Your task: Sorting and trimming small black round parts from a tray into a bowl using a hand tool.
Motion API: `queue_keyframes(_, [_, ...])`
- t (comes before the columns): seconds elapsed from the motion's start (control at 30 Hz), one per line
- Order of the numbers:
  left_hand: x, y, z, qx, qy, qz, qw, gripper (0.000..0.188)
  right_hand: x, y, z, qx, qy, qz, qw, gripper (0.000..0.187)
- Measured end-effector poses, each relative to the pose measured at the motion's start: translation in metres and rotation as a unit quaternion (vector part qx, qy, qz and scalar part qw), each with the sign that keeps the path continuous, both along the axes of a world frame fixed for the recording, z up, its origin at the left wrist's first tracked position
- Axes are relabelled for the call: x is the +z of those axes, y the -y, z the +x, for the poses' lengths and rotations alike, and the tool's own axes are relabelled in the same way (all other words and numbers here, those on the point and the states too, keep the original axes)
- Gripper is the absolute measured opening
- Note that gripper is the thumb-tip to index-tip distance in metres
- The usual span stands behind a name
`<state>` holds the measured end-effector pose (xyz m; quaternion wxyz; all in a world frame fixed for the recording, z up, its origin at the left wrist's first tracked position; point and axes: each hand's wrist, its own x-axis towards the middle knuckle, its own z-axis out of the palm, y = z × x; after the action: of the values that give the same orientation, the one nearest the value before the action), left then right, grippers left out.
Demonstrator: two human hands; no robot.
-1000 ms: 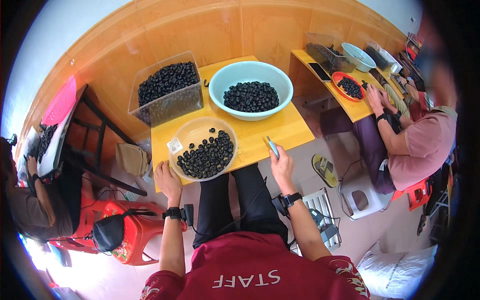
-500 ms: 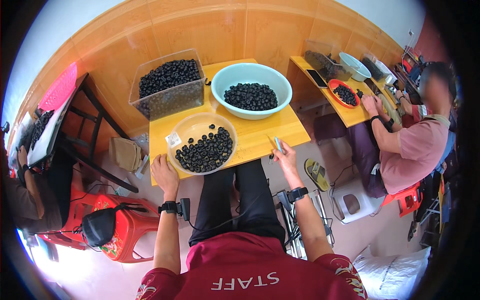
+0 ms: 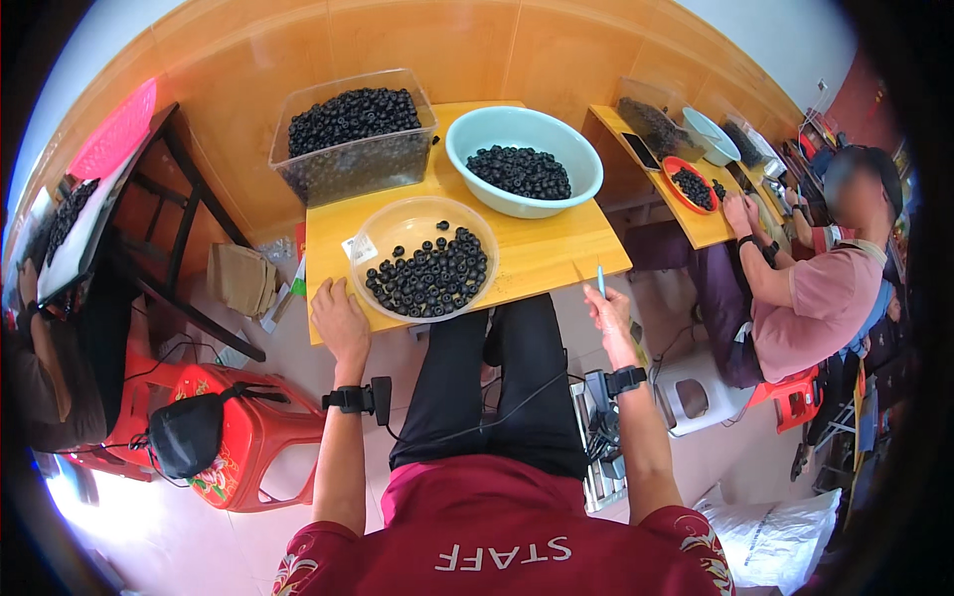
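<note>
My left hand lies with fingers apart at the front left edge of the yellow wooden table. Just right of it is a shallow, see-through round bowl holding many small black ring-like beads. My right hand is closed around a slim light-blue pen-like tool, upright near the table's front right corner. Its tip is too small to make out. Behind the bowl stand a light-blue basin and a clear plastic bin, both holding black beads.
A co-worker sits at another table on the right, with a red dish and a phone. On the left are a red stool with a black cap, a dark table frame and another person's arm.
The view has shifted, so the table appears higher and further right. My right hand has moved right with the pen-like tool, toward the table's corner. My left hand stays by the bowl.
</note>
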<state>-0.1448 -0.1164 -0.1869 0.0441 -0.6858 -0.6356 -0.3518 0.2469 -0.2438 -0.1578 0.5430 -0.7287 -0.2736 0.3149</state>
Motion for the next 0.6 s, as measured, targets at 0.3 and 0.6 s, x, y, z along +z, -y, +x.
queue_keyframes(0.3, [0.009, 0.008, -0.004, -0.023, 0.020, -0.009, 0.999, 0.035, -0.058, 0.043, 0.004, 0.064, 0.039, -0.179, 0.981, 0.026])
queue_keyframes(0.6, [0.007, 0.010, -0.014, -0.077, 0.060, -0.023, 0.995, 0.036, -0.083, 0.088, -0.004, 0.074, 0.020, -0.284, 0.956, 0.030])
